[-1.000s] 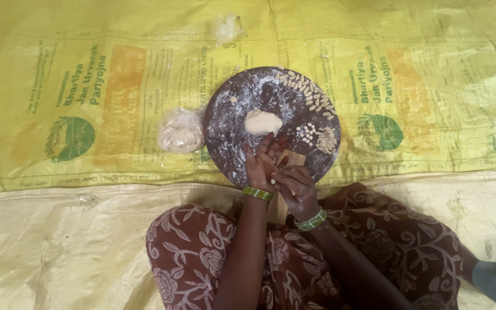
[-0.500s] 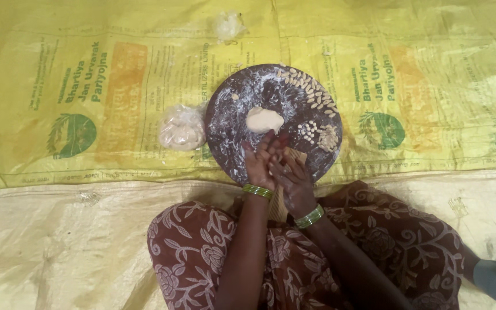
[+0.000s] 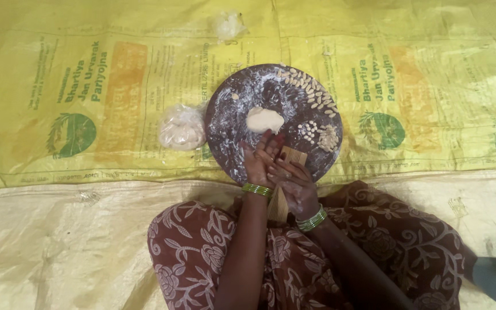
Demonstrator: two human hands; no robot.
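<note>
Farthest to my left on the yellow printed sheet (image 3: 116,86) lies a clear bag of dough (image 3: 182,127), just beside the left edge of the round dark board (image 3: 242,103), which is dusted with flour. Up beyond it, near the top, sits a small crumpled plastic wrap (image 3: 229,24). On the board's middle rests a pale dough lump (image 3: 264,119), just past my fingertips and apart from them. My left hand (image 3: 259,163) is raised over the board's near edge, palm turned inward, fingers loosely spread, pressed against my right hand (image 3: 295,186); between them I hold a ridged wooden comb (image 3: 282,198), which slants from the board down toward my lap, my right fingers curled over it. Whether a bit of dough sits under my fingers I cannot tell. To the right on the board lie rows of small shaped dough pieces (image 3: 311,95), with another little cluster near the right rim.
</note>
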